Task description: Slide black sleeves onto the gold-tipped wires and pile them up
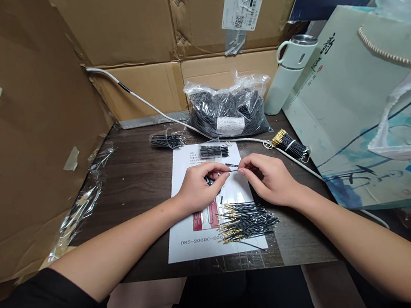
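Observation:
Between my two hands a thin dark wire (pixel 233 170) is stretched over the upper part of a printed white sheet (pixel 175 228). My left hand (pixel 204 184) pinches one end between thumb and fingertips; small dark pieces show beneath its curled fingers, too hidden to name. At the other end, my right hand (pixel 269 178) is closed with thumb against fingers. Just in front lies a loose pile of short black wires (pixel 248 221) with gold tips on the left and silvery tips on the right. Behind my hands sits a clear box of short black pieces (pixel 213 151).
A tied bundle of black wires (pixel 168 140) lies at back left, a gold-tipped bundle (pixel 291 145) at right. Behind are a filled plastic bag (pixel 228 113), a white cable (pixel 154 107) and a flask (pixel 290 79). Cardboard (pixel 27 122) walls the left; a paper bag (pixel 354 104) stands right.

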A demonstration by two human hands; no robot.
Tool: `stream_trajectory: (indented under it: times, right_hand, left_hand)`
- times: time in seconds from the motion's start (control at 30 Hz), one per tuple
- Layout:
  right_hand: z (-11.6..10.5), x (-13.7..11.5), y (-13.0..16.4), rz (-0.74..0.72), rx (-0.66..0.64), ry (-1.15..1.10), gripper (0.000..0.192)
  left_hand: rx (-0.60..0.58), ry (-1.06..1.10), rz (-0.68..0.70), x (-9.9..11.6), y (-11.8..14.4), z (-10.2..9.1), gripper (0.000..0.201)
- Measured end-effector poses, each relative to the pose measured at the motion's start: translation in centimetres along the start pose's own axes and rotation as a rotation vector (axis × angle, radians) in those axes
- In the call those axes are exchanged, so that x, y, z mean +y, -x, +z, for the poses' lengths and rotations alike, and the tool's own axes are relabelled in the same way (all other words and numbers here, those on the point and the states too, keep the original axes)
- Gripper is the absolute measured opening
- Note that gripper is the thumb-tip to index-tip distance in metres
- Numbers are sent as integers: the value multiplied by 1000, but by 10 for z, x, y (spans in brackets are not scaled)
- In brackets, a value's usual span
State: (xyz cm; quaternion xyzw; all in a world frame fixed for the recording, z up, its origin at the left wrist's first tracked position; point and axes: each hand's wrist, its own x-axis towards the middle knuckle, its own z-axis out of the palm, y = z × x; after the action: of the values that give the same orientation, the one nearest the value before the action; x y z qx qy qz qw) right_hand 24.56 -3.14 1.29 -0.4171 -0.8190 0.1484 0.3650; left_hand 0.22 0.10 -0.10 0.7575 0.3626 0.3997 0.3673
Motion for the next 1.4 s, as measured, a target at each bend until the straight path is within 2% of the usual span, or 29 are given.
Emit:
stream_trajectory:
  times: [0.3, 0.4, 0.47, 0.57, 0.7, 0.83, 1.17, 1.4]
  right_hand:
    - [0, 0, 1, 3, 5, 0, 6]
    - [0, 2, 1, 15, 0, 10, 7]
    - [0, 6, 0, 13, -9, 42, 8]
    - [2, 15, -1, -3, -31, 115, 8]
    - [4, 22, -2, 0, -70, 170, 9]
    - [5, 22, -2, -2, -98, 210, 11]
    - [7, 26, -2, 32, -58, 234, 8]
    - [9, 33, -2, 56, -75, 239, 9]
  left_hand:
    - [-2, -4, -4, 0, 1, 0, 13]
    - [46, -42, 18, 2, 1, -1, 19]
    - [94, -88, 49, 3, 1, -1, 20]
    - [132, -171, 150, 4, 1, -2, 9]
    - [61, -277, 245, 5, 2, -2, 11]
    - [10, -337, 231, 5, 3, -2, 9]
    - [-16, -428, 166, 1, 5, -3, 6]
    - [-28, -478, 133, 0, 5, -3, 9]
